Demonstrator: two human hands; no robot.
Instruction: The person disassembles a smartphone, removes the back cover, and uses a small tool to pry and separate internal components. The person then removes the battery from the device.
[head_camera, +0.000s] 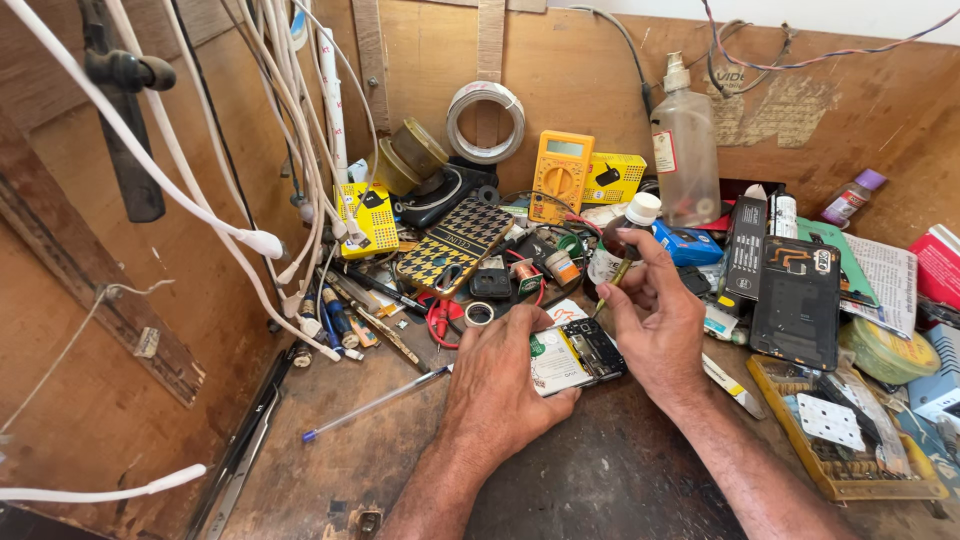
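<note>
My left hand lies flat on an opened mobile phone on the wooden bench, pressing it down; its white battery and dark circuit board show. My right hand hovers just right of the phone and pinches a thin screwdriver with a yellowish handle, its tip angled down toward the phone's upper edge.
Clutter rings the phone: a small white-capped bottle, a yellow multimeter, a clear spray bottle, a black phone back cover, a yellow parts tray, red scissors, a pen. White cables hang at the left.
</note>
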